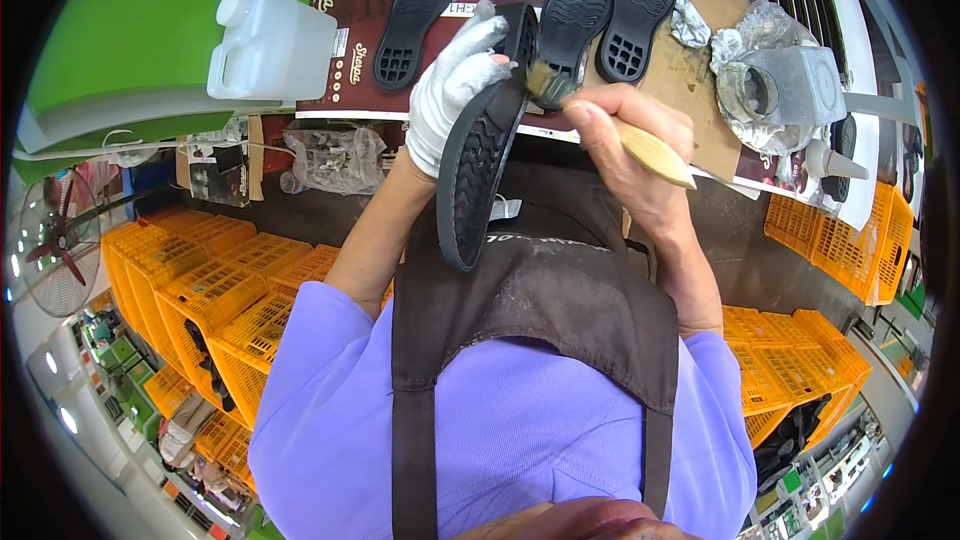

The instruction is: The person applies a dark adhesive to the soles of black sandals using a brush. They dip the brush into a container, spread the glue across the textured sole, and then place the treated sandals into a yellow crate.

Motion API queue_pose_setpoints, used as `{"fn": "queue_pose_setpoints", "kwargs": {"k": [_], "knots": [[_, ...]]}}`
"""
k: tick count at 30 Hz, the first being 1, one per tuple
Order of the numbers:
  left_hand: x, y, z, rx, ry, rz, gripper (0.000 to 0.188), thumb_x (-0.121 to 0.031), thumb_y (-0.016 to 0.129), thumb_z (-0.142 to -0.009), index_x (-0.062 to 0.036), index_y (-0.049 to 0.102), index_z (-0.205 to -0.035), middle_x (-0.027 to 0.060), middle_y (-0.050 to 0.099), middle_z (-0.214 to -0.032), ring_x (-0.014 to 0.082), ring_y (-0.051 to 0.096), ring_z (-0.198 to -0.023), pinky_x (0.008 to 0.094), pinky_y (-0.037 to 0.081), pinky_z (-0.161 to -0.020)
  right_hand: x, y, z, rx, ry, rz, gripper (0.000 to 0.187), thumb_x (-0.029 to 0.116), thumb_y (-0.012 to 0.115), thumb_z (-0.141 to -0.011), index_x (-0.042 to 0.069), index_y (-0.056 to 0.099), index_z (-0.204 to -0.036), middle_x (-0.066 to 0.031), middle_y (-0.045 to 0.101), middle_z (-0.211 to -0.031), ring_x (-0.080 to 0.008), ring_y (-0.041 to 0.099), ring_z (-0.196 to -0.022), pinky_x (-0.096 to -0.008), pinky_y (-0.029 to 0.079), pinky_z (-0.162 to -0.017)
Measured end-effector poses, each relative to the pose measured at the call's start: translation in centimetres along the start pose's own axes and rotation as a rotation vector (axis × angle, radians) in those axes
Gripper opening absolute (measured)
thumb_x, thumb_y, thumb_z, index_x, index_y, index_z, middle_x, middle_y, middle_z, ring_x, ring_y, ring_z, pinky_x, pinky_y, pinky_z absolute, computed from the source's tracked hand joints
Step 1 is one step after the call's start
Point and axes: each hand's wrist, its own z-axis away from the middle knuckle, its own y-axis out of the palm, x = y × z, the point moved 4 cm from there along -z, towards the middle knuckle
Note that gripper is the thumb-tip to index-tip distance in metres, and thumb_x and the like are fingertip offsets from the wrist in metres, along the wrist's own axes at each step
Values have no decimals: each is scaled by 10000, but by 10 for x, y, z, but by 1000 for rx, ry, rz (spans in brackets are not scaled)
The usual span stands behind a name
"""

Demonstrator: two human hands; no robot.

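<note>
Sole (470, 175) of black rubber, thick-walled and rounded, carries deep wavy ridges inside its rim; a smoother dark band crosses its middle. White-gloved fingers cover part of the far half, so the outline there is hard to make out. It is held up off the worktop (855, 198), by the middle of the near edge, with its far part over the surface. Its long axis slants: the ridged, rounded end points down toward the wearer's body and slightly left, the other away across the worktop.

The left hand (445, 90), in a white fabric glove with one fingertip bare, grasps the sole's left side. The right hand (630, 130), ungloved, is wrapped around a pale wooden brush (655, 154); its bristles sit at the sole's right side, though contact cannot be told.

Toward the worktop's far edge lie three flat black soles (415, 20) (577, 15) (637, 20), wavy at the far ends, with gridded hollows nearer; the brush hides part of the middle one. A translucent plastic jug (285, 45) stands at the left; toward the right edge, crinkled clear film surrounds a see-through container (800, 85). Orange lattice crates (235, 280), cut off in places, stand below.
</note>
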Motion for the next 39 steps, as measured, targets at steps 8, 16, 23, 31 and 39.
{"fn": "queue_pose_setpoints", "kwargs": {"k": [8,16,23,31,39], "knots": [[-1,-1,-6,22,74,-40,517,-5,712,-669,-109,474,-1116,199,555,-1175,413,558,-1107,390,528,-816,3,5,9,180,399,-202,192,176,690,-829,6,663,-743,-52,640,-633,-109,591,-525,-241,457,-477],[-3,-1,-6,6,84,-100,502,-2,715,-656,-110,479,-1086,202,562,-1151,410,579,-1075,387,537,-775,-10,-10,9,103,582,-480,281,281,607,-895,34,684,-785,-15,625,-658,-38,506,-497,-174,373,-418],[-8,3,-11,3,71,-119,472,-3,715,-666,-112,486,-1063,183,567,-1145,396,581,-1078,384,537,-762,-5,4,2,-24,129,-35,101,99,690,-814,4,666,-792,-78,651,-676,-134,617,-587,-252,487,-550],[3,3,-6,-14,98,-159,444,-18,713,-688,-113,486,-1058,154,566,-1157,377,572,-1099,375,522,-804,5,15,20,183,273,-216,108,91,692,-806,-1,665,-755,-91,645,-651,-153,624,-556,-264,483,-517],[11,5,5,-1,49,-135,457,-44,713,-702,-100,485,-1095,166,569,-1160,372,593,-1060,355,524,-751,-13,14,34,317,823,-756,323,307,590,-898,13,668,-789,-34,592,-595,-55,455,-408,-178,365,-388]]}}
